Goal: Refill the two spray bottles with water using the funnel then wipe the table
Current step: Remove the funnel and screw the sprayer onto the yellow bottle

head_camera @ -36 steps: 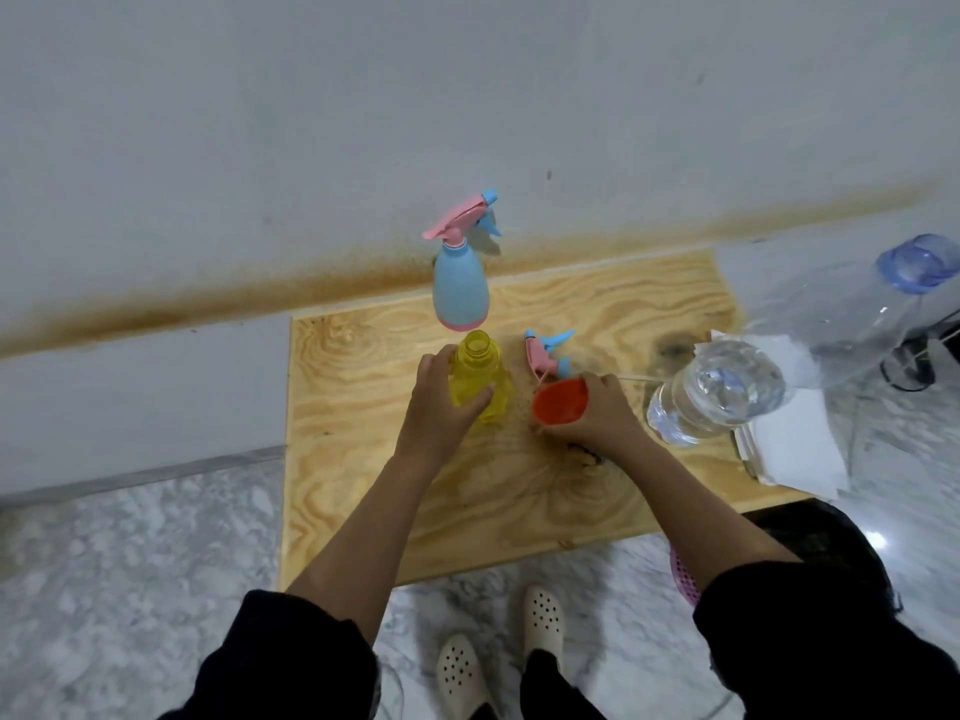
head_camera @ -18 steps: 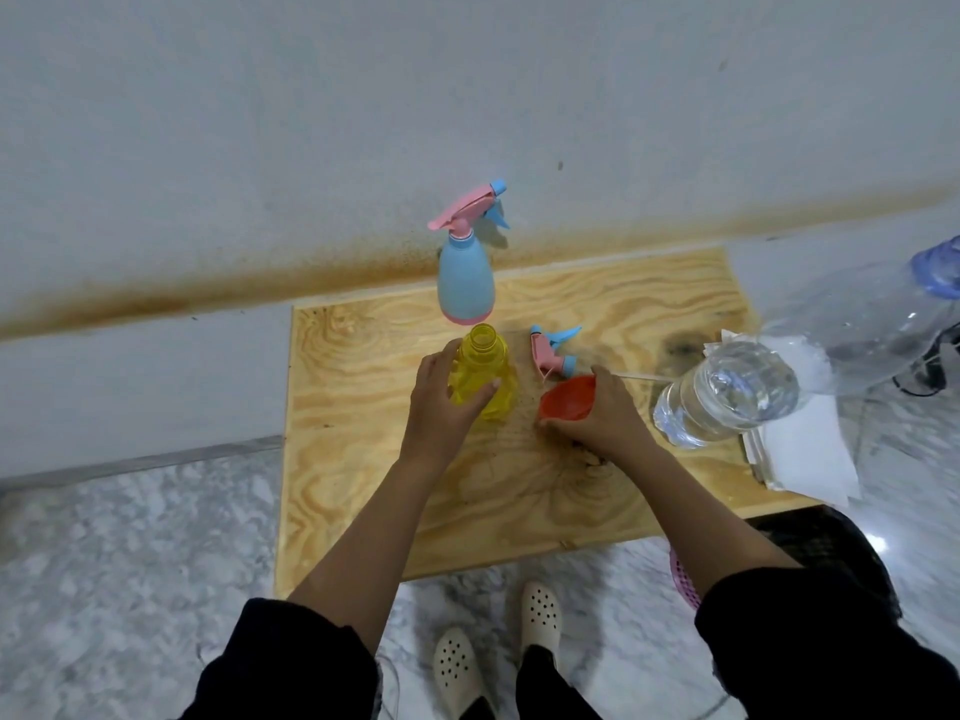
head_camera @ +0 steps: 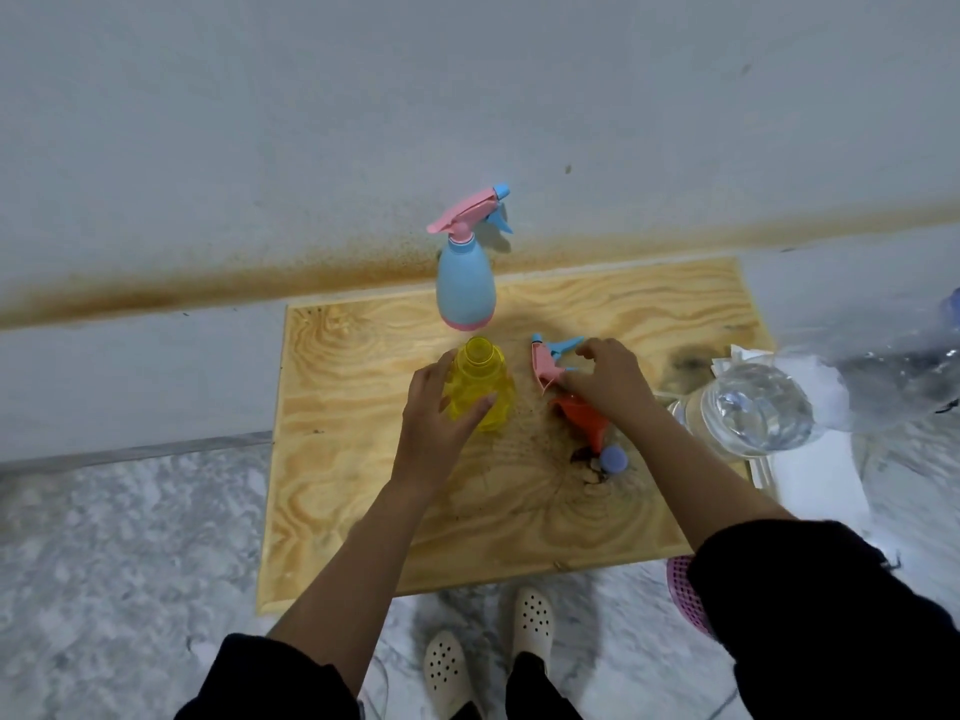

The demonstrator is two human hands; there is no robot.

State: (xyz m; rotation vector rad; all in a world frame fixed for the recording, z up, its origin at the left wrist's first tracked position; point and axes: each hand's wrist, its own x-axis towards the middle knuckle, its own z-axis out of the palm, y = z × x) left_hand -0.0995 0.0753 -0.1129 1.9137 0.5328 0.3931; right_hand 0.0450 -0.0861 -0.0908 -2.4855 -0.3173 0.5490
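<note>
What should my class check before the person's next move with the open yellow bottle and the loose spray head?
1. Transparent yellow plastic bottle upright, gripped by the left hand: ok.
2. Its neck uncapped: ok.
3. Water level inside it: cannot tell.
4. Orange plastic funnel off the bottle, lying on the wooden table: ok.
5. Right hand at the loose pink-and-blue spray head, firm grip: cannot tell.

We list, on the table (head_camera: pixel 363 511): yellow bottle (head_camera: pixel 480 379), uncapped, gripped by our left hand (head_camera: pixel 434 423); blue bottle (head_camera: pixel 465 283) at its 12 o'clock; spray head (head_camera: pixel 545 363) at 3 o'clock, pinched by our right hand (head_camera: pixel 610 381); funnel (head_camera: pixel 584 420) lying at 4 o'clock.
</note>
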